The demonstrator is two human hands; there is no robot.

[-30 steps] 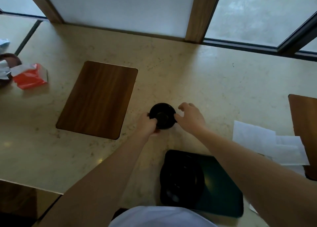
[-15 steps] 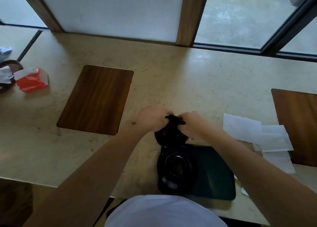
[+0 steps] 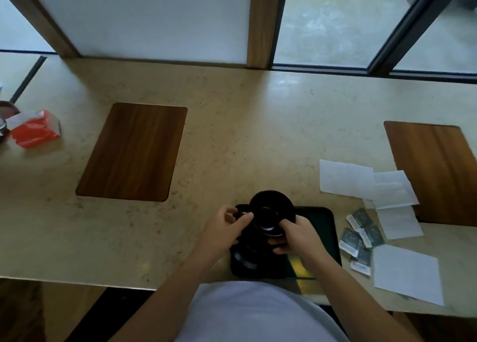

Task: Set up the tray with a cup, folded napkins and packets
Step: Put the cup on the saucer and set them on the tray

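Observation:
A black cup (image 3: 271,214) is held over the left half of the dark tray (image 3: 321,228), above a black saucer (image 3: 245,257) that lies on the tray. My left hand (image 3: 223,228) grips the cup's left side and my right hand (image 3: 296,236) grips its right side. White napkins (image 3: 361,184) lie unfolded on the counter right of the tray. Several dark packets (image 3: 360,234) are scattered between the tray and the napkins. Another white napkin (image 3: 407,273) lies at the near right.
A wooden placemat (image 3: 134,150) lies at the left on the beige counter (image 3: 232,135), another wooden placemat (image 3: 436,171) at the right edge. A red wrapper (image 3: 34,131) sits far left. Windows run along the counter's far side.
Both hands have lifted the black cup from the counter beyond the tray and carried it toward me, over the saucer on the tray. The view has shifted right, showing the packets.

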